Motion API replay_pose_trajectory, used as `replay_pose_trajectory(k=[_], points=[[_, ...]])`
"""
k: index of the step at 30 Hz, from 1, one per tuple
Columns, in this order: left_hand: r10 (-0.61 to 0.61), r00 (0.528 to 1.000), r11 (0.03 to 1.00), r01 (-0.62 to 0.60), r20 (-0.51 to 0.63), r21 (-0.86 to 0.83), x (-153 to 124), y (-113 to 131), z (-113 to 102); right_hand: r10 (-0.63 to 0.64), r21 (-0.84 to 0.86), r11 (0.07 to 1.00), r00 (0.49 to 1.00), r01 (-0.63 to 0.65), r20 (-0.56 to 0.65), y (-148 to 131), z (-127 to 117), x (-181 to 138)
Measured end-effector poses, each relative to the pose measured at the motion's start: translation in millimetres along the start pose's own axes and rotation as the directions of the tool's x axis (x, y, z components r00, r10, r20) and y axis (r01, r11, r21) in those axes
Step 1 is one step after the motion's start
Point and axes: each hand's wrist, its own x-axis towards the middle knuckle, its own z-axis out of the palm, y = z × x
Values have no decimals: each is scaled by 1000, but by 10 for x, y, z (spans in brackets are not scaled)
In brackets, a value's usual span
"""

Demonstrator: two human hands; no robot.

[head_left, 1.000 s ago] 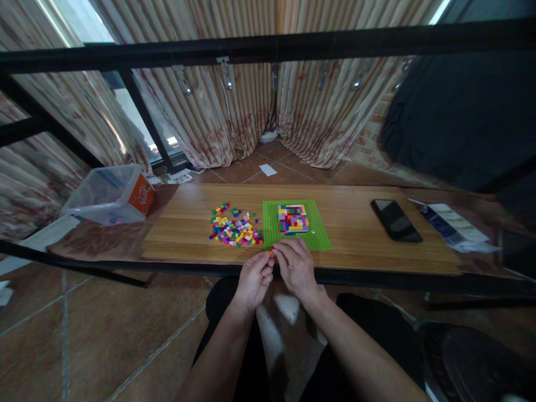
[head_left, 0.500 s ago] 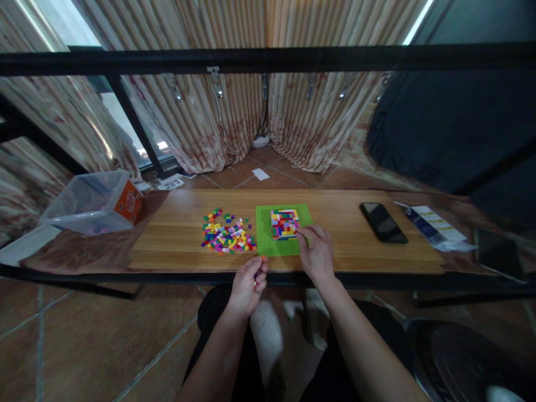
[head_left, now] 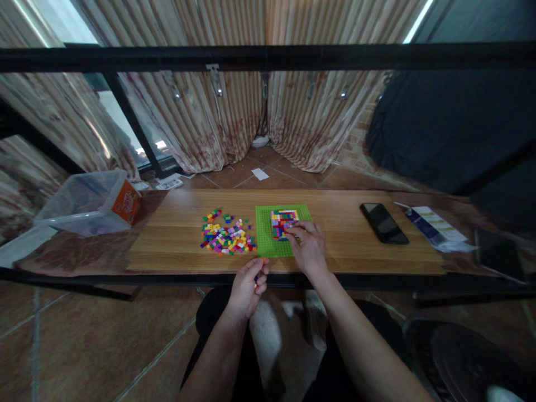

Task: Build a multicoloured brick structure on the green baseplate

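Note:
A green baseplate [head_left: 264, 237] lies on the wooden tabletop [head_left: 343, 245], carrying a block of small bricks in mixed colours [head_left: 281, 220]. My right hand [head_left: 307, 245] rests on the plate, its fingertips pinched against the block's near right corner; what they hold, if anything, is hidden. My left hand [head_left: 250, 285] hovers at the table's front edge, fingers curled around small bricks, with an orange one showing at the fingertips. A loose pile of small coloured bricks [head_left: 227, 234] lies just left of the plate.
A clear plastic bin [head_left: 86, 202] with an orange label sits at the far left. A black phone [head_left: 383, 222] lies to the right, with a leaflet [head_left: 435, 226] beyond it. A black bar crosses overhead; curtains hang behind.
My right hand left my left hand, reached onto the baseplate and shifted left onto the brick block. My left hand stayed at the table edge with its bricks.

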Motion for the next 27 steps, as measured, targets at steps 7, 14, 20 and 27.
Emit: replay_pose_trajectory(k=[7, 14, 20, 27], points=[[-3, 1000, 1000, 3, 3, 11, -13, 5, 9, 14, -23, 1000, 1000, -13, 16, -30, -37, -4], [-13, 1000, 1000, 13, 2, 15, 3, 4, 5, 22, -6, 1000, 1000, -22, -4, -31, -18, -1], [-8, 1000, 1000, 8, 4, 26, -6, -5, -8, 34, 71, 997, 999, -32, -22, -11, 7, 22], [-10, 1000, 999, 10, 3, 32, -5, -4, -6, 24, 107, 994, 998, -17, -66, -3, 40, 19]])
